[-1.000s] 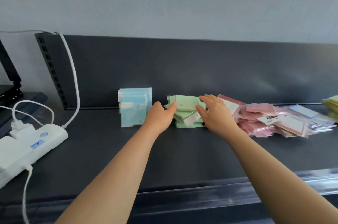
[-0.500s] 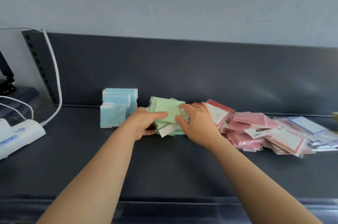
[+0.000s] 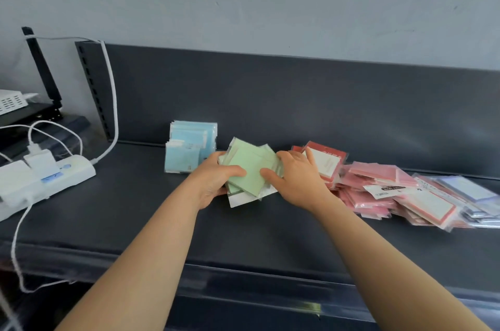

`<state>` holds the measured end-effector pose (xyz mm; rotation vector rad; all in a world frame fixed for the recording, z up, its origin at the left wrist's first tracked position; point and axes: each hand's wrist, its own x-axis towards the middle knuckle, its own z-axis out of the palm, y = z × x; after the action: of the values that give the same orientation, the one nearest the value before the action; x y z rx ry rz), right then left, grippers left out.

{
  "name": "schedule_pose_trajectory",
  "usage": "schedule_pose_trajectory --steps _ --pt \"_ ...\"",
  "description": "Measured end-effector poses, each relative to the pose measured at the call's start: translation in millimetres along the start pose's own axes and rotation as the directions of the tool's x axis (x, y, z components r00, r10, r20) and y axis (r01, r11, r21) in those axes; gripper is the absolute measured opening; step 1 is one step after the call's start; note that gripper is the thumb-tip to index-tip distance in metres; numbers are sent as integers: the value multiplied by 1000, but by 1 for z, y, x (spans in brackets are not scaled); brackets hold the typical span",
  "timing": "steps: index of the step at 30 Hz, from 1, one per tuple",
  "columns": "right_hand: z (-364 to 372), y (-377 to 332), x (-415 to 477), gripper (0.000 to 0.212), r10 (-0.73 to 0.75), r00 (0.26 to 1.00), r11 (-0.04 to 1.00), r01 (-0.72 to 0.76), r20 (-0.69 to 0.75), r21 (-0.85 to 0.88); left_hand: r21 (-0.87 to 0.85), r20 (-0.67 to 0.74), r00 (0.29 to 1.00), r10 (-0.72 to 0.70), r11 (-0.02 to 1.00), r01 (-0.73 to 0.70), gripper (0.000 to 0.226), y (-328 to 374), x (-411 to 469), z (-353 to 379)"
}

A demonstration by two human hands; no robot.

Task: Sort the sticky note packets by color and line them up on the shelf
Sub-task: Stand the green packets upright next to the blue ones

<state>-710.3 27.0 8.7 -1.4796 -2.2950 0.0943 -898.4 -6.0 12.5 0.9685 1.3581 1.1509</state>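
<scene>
text: none legible | packet labels [image 3: 387, 189]: too blurred to read

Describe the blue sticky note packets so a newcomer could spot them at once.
Start at the dark shelf and find its left end by the white power strip. The blue packets stand upright against the back panel, just left of the green packets. They alone are blue and neatly lined up, untouched by either hand.
</scene>
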Motion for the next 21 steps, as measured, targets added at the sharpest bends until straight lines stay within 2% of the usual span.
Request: schedule_pose_trajectory --steps 3,9,16,19,21 --pt "1 0 -10 52 -22 999 998 24 -26 56 4 2 1000 24 1000 -24 55 -6 -6 -5" --pt "4 -5 -31 58 6 1000 992 -4 -16 125 147 88 995 44 987 -57 60 -13 -20 -18" --pt "3 -20 -50 73 77 996 977 -84 43 194 192 131 991 30 980 -55 39 -19 -28 -24" --pt "4 -28 -54 64 94 994 969 -105 60 224 233 128 990 61 968 -90 39 -19 -29 -30" --pt "4 -31 -57 59 113 991 968 -127 74 218 185 122 991 47 980 -70 35 -17 -31 -32"
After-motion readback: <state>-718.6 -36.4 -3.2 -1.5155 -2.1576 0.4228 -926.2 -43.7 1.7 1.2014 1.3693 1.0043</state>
